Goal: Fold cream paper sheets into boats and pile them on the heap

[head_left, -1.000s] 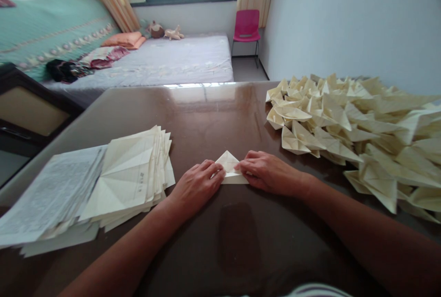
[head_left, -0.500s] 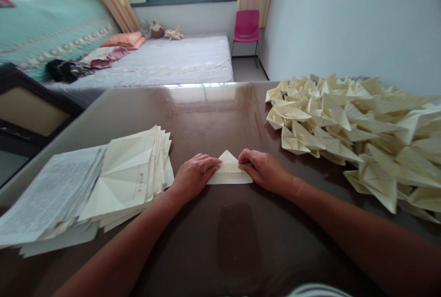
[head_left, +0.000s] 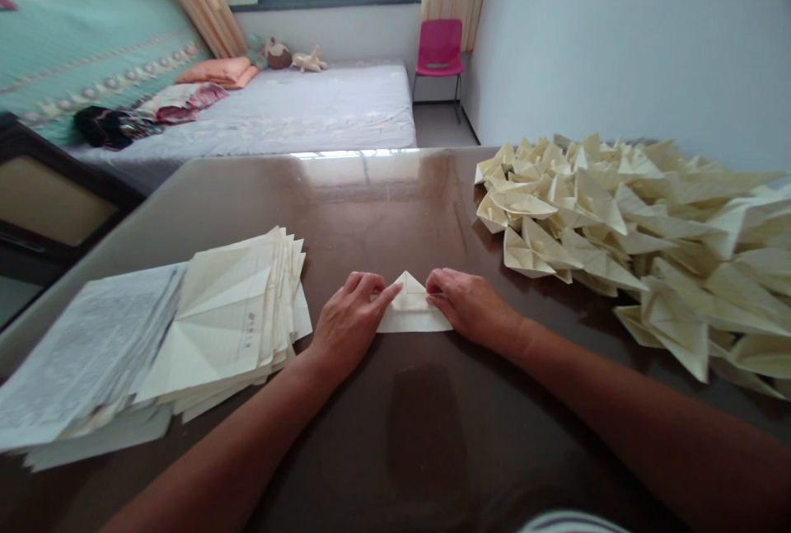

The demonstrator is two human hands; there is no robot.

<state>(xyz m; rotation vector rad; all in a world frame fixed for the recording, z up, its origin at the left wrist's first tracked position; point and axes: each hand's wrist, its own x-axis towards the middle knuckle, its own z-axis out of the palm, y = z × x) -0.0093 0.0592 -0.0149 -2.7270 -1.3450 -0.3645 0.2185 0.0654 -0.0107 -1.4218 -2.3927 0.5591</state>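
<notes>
A small cream sheet of folded paper [head_left: 413, 302] lies on the brown table [head_left: 371, 220] in front of me, its pointed top facing away and a flat strip along its near edge. My left hand [head_left: 353, 310] is on its left side, thumb stretched over the fold and fingers curled beside it. At the right side, my right hand [head_left: 473, 302] pinches the paper's edge between thumb and bent fingers. The paper under both hands is partly hidden.
On the left lie a stack of creased cream sheets [head_left: 216, 310] and a stack of printed pages [head_left: 86, 352]. A large heap of folded paper boats [head_left: 618, 220] covers the right side. Beyond the table are a bed [head_left: 327, 105] and a pink chair [head_left: 440, 47].
My left thumb has shifted inward and up along the fold, and its fingers have lifted a little. My right hand stays nearly in place. The view has moved slightly.
</notes>
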